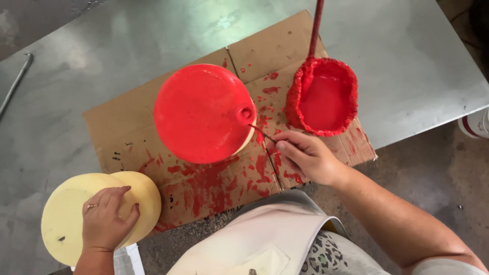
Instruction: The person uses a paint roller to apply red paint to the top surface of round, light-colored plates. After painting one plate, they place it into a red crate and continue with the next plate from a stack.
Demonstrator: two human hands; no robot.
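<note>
While seen from above: grey metal tabletop (407, 66), dull and scuffed, its near edge running diagonally at the right, with brownish concrete floor (438, 173) below. Thin metal rod (15, 84) lying at the far left of the tabletop. Flattened brown cardboard sheet (127, 127) spread over the middle, creased into panels, spattered and smeared with red paint, heaviest along the near side; small black printed marks near its left and near edges, too small to tell.

On the cardboard, 1 round disc (201, 114) coated wholly in wet red paint, a small hole near its right rim, pale cream showing at the lower right edge. Just to its right, a red paint-crusted bowl (324, 97) holding liquid red paint, rim thick and lumpy, with a red-stained stick (316, 28) rising from its far side out of view.

Right hand (308, 155) closed in a pinch on a thin brush (262, 132), tip touching the red disc by the hole.

Left hand (107, 219), ring on 1 finger, spread flat and open, resting on 2 overlapping cream discs (61, 209), unpainted, at the near left corner, partly over the cardboard edge. Holding nothing in a closed grip.

Pale apron (265, 239) and leopard-print cloth (326, 257) at the bottom centre. White container with a dark red band (476, 125) on the floor at the right edge, mostly cut off.
</note>
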